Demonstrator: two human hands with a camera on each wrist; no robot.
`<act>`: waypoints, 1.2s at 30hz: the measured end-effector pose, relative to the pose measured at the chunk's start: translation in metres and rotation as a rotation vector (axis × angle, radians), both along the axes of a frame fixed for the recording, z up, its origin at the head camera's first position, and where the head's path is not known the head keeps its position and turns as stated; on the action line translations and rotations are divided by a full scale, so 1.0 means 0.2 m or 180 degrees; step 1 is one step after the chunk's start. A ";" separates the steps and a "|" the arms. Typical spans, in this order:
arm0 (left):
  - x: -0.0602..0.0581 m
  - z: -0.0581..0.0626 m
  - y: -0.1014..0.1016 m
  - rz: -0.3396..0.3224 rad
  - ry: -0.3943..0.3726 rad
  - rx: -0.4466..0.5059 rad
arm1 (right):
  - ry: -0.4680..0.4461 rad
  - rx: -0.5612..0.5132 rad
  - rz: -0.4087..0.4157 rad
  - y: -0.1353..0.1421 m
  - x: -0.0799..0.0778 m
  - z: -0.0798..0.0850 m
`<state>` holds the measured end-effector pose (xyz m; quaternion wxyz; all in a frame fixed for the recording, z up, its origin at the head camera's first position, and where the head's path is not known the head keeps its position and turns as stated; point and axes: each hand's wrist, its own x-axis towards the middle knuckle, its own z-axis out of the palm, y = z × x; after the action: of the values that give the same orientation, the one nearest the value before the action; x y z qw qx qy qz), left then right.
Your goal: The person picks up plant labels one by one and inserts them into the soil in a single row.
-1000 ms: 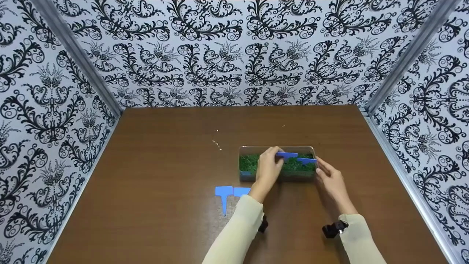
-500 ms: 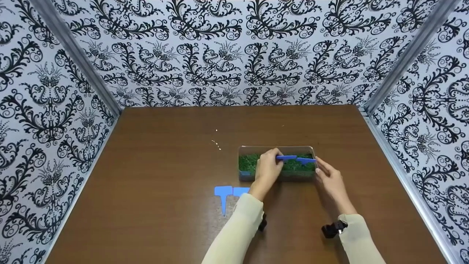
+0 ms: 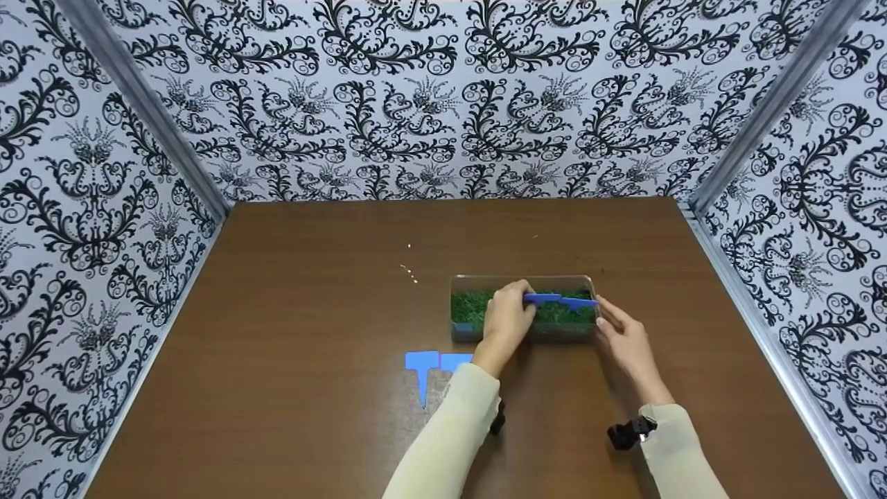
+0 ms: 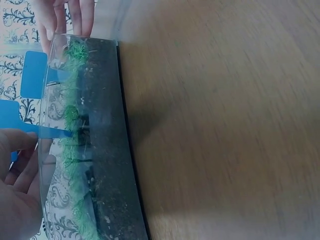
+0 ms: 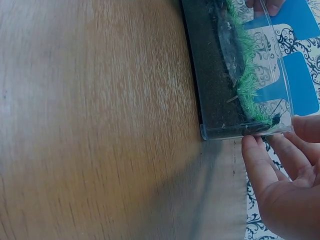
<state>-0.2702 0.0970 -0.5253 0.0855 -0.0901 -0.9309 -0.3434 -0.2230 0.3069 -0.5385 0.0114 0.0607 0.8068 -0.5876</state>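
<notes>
A clear plastic container (image 3: 568,337) holds dark soil topped with green grass (image 3: 470,305). My left hand (image 3: 504,319) reaches over its front rim and pinches the wide head of a blue T-shaped plant label (image 3: 542,297). In the left wrist view, that label's pointed stem goes down to the grass. To its right stands a second blue plant label (image 3: 581,303), its stem inside the container near the right end. My right hand (image 3: 628,343) rests its fingertips against the container's right end wall, with fingers extended, as the right wrist view shows.
Two more blue plant labels lie on the brown table before the container: one whole label (image 3: 422,371) and one label (image 3: 455,362) partly covered by the left sleeve. Small pale specks (image 3: 409,274) lie farther back. Patterned walls (image 3: 443,104) enclose the table.
The left hand has lowered slightly with its plant label over the first half second, and the label's head now sits nearly level with its neighbour. The right hand stays at the container's end.
</notes>
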 end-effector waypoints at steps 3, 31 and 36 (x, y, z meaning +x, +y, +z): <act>0.00 0.00 0.00 -0.0014 0.0013 0.0021 | -0.0006 -0.0015 0.0000 0.00 0.00 0.00; -0.03 -0.02 0.03 0.0044 -0.0150 -0.0462 | -0.0055 -0.0025 -0.0025 0.00 0.00 0.01; -0.03 -0.02 0.04 0.0029 -0.0207 -0.0473 | -0.0041 -0.0007 -0.0030 0.00 0.00 0.01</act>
<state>-0.2765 0.1058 -0.5297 0.0500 -0.0807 -0.9565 -0.2757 -0.2230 0.3073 -0.5373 0.0139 0.0682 0.8058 -0.5881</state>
